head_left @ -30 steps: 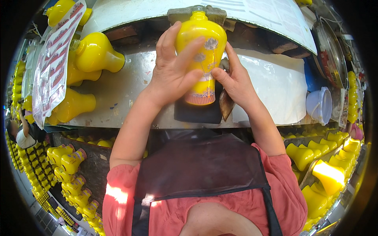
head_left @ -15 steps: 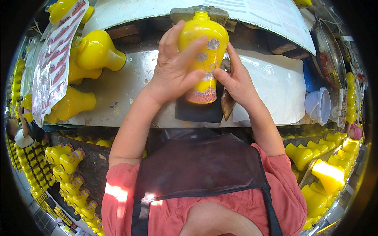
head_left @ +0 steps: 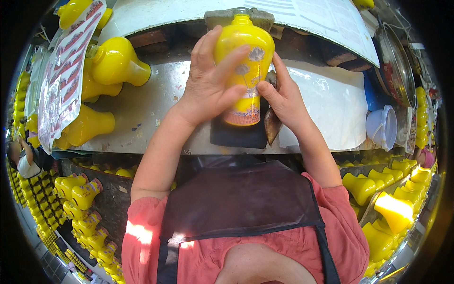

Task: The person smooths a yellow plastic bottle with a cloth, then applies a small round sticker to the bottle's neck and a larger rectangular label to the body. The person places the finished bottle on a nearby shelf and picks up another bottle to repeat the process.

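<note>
A glossy yellow vase (head_left: pixel 243 39) with silvery flower decals and a pink-patterned base lies with its neck on a grey padded rest (head_left: pixel 213 19). My right hand (head_left: pixel 286 97) grips its right side, thumb on the front and fingers round the edge. Spread along the left side is my left hand (head_left: pixel 208 78), its forefinger and thumb stretched over the front; whether every finger touches is unclear. Below the vase base sits a black pad (head_left: pixel 239 135). A brown, horn-like tool (head_left: pixel 272 125) lies by my right hand, partly hidden.
Several plain yellow vases (head_left: pixel 118 61) lie at the left under a printed decal sheet (head_left: pixel 66 75). White paper (head_left: pixel 326 106) covers the right of the metal table (head_left: pixel 163 94), near a small pale bucket (head_left: pixel 382 127). Racks of vases (head_left: pixel 378 184) flank me; another person (head_left: pixel 28 161) is far left.
Both hands and the vase stay almost in place, with only a tiny shift. The person at far left has moved an arm.
</note>
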{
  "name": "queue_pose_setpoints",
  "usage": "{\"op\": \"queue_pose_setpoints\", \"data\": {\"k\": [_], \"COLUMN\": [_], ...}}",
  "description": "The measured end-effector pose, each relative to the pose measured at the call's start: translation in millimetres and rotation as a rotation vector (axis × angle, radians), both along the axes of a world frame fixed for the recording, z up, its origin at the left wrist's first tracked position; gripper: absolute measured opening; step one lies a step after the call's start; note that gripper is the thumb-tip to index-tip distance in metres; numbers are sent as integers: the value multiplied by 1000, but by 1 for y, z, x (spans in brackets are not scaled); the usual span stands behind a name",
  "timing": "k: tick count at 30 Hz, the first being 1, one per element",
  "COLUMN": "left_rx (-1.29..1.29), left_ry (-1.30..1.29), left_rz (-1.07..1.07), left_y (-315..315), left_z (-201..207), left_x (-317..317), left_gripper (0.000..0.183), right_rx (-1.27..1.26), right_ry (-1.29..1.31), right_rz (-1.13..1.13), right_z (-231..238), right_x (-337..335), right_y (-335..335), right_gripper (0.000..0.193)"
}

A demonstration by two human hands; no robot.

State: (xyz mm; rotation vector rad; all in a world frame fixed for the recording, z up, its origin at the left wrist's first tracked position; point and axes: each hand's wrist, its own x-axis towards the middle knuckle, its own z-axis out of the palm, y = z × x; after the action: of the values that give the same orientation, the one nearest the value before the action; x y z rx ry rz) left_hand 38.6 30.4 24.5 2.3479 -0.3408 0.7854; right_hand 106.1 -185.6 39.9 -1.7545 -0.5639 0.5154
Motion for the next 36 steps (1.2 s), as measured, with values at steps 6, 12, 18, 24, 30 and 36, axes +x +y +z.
{"op": "queue_pose_setpoints", "data": {"k": [6, 12, 18, 24, 30, 36], "left_rx": [-2, -726, -845, -858, -194, -154], "left_ry": [-16, 181, 305, 304, 110, 151], "left_rz": [-4, -45, -70, -57, 154, 186], "left_y": [3, 4, -19, -19, -16, -24], "left_z": [-6, -18, -26, -21, -7, 7], "left_x": [-2, -19, -30, -29, -22, -15], "left_gripper": [68, 69, 80, 82, 80, 76], "right_rx": [-34, -142, -119, -63, -46, -5], "right_ry": [1, -204, -208, -170, -285, -138], "right_rz": [-35, -139, -136, -184, -142, -138], "right_z": [4, 20, 18, 24, 39, 44], "right_x": [3, -3, -8, -1, 9, 13], "right_y": [-1, -5, 4, 3, 9, 26], "right_gripper": [71, 72, 75, 72, 66, 71]}}
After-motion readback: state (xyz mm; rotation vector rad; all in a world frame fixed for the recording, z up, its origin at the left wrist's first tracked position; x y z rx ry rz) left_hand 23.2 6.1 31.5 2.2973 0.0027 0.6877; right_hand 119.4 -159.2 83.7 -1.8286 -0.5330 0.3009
